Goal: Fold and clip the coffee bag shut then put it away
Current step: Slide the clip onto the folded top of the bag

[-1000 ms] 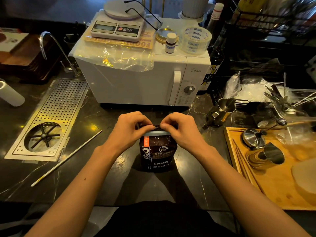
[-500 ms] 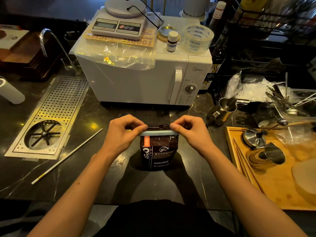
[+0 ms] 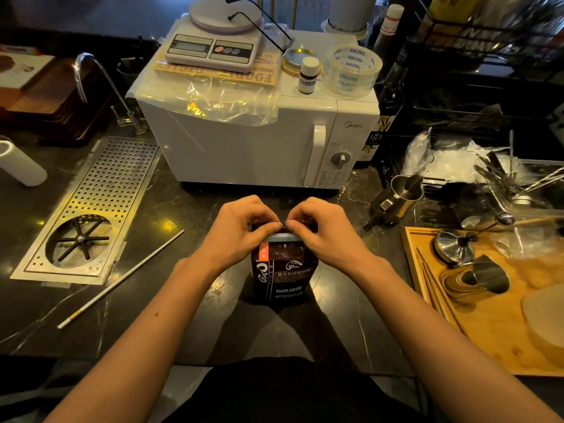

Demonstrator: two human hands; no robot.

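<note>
A dark coffee bag (image 3: 283,274) with white lettering stands upright on the black counter in front of me. Its top is folded over, with a pale blue-grey band showing just under my fingers. My left hand (image 3: 241,230) and my right hand (image 3: 328,232) both pinch the folded top edge, fingertips almost meeting at the middle. The top edge itself is mostly hidden by my fingers. I see no separate clip.
A white microwave (image 3: 244,141) stands right behind the bag, with a scale (image 3: 213,47) and tape roll (image 3: 352,70) on top. A perforated drain tray (image 3: 91,209) and a thin white rod (image 3: 122,276) lie left. A steel pitcher (image 3: 399,196) and a wooden tray (image 3: 500,331) sit right.
My hands were at the bag top's two ends half a second ago. They have since slid inward along the fold and now meet at its middle.
</note>
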